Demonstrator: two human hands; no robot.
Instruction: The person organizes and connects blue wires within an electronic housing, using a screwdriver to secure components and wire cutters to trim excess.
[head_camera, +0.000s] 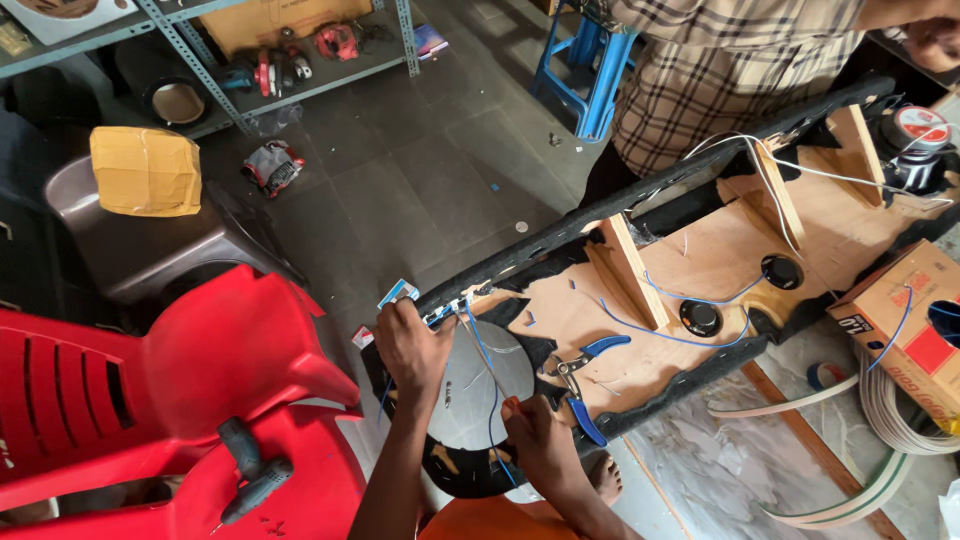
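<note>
A long wooden speaker box (700, 260) edged in black felt lies open across the floor. My left hand (412, 345) grips the box's near-left corner, where blue and white wires meet. My right hand (538, 440) pinches a thin blue wire (490, 375) over the round grey speaker back (480, 385). Blue-handled pliers (583, 375) lie on the wood beside my right hand. Two small black tweeters (700, 318) sit farther along, joined by blue wire.
Another person in a checked shirt (720, 70) stands behind the box. Red plastic chairs (170, 400) carry a drill (250, 480) at the left. A brown chair holds a taped parcel (145, 170). A cardboard box (905, 320), coiled trim and tape rolls lie at the right.
</note>
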